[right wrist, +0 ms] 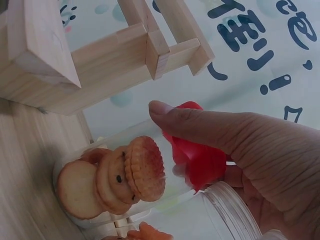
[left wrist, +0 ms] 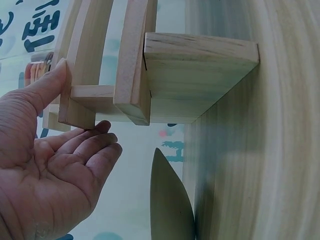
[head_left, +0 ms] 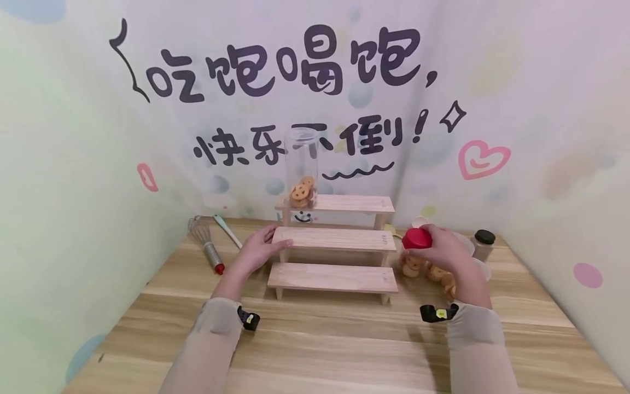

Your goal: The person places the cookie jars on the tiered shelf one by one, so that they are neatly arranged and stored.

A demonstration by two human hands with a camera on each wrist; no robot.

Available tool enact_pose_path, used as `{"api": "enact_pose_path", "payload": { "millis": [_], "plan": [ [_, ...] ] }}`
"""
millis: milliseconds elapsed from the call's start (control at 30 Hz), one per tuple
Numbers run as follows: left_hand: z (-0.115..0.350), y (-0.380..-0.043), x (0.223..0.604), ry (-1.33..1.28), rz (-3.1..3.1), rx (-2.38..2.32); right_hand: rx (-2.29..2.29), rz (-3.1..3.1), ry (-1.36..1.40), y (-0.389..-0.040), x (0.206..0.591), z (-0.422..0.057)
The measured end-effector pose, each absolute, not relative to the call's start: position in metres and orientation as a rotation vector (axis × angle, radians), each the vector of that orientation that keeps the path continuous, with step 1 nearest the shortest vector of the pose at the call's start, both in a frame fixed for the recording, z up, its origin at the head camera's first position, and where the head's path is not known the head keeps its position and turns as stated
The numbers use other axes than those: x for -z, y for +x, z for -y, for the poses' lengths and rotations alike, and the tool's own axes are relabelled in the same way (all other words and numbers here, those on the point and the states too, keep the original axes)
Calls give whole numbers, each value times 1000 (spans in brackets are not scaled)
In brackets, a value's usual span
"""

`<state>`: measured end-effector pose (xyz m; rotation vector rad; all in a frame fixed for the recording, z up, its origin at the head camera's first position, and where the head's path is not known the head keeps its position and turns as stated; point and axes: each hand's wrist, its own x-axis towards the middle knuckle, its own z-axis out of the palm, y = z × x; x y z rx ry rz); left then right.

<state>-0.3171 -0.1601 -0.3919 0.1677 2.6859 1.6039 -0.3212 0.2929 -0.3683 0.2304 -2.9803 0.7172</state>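
Observation:
A three-step wooden display shelf point(head_left: 334, 277) stands on the table. My left hand point(head_left: 258, 249) is at the left end of its middle step, thumb on the board and fingertips beneath its edge in the left wrist view. My right hand point(head_left: 445, 249) grips the red lid point(head_left: 416, 238) of a clear jar, thumb on one side and fingers round the other. Stacked cookies point(right wrist: 112, 180) show through this jar's wall, right of the shelf. On the top step, at its left end, stands an open clear jar point(head_left: 302, 158) with several cookies point(head_left: 302, 192) at its bottom.
To the left of the shelf lie a whisk point(head_left: 209, 249) with a red-tipped handle and a utensil with a light-blue handle point(head_left: 226, 230). Behind my right hand stand other clear containers point(right wrist: 235, 210) and a black-lidded jar point(head_left: 484, 244). A printed backdrop point(head_left: 541, 137) encloses the table.

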Motion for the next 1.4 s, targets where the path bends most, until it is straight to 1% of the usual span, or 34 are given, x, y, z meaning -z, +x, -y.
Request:
{"api": "enact_pose_path", "payload": {
  "millis": [300, 500, 800, 1000, 1167, 1400],
  "plan": [
    [162, -317, 391, 177, -2692, -1601, -756, 2971, 252, -323, 369, -293],
    [161, -317, 391, 184, -2689, -1605, -746, 2925, 290, -319, 360, -292],
    [164, -318, 392, 189, -2696, -1597, -888, 2647, 279, -297, 326, -287],
    [165, -319, 393, 194, -2692, -1598, -893, 2400, 294, -279, 307, -280],
    [164, -319, 393, 204, -2689, -1603, -899, 2248, 320, -270, 298, -273],
    [164, -319, 394, 197, -2679, -1610, -897, 2190, 345, -265, 294, -266]
  ]
}}
